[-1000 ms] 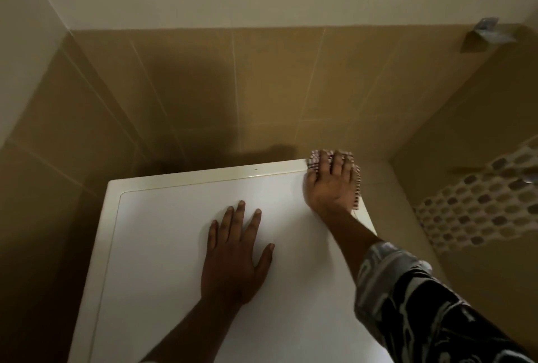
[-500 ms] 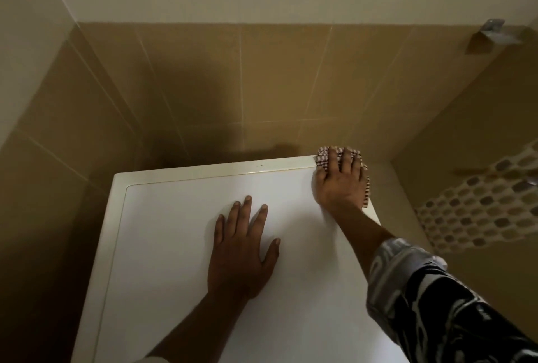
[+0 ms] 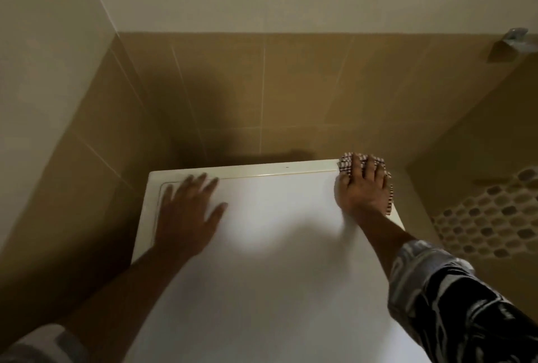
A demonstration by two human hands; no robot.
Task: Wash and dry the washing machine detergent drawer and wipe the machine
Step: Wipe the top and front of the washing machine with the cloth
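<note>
Wipe: machine top (image 3: 276,246)
Your R hand (image 3: 364,190) presses checked cloth (image 3: 346,162) flat at machine's far-right corner, fingers spread; L hand (image 3: 186,214) flat near far-left corner, fingers spread, blurred.

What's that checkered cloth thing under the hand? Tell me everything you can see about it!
The cloth is checked in dark red and white and looks like soft woven fabric. It lies on the far right corner of the washing machine's white top. The right hand presses it down with spread fingers, hiding most of it; only its far and right edges peek out.
</note>
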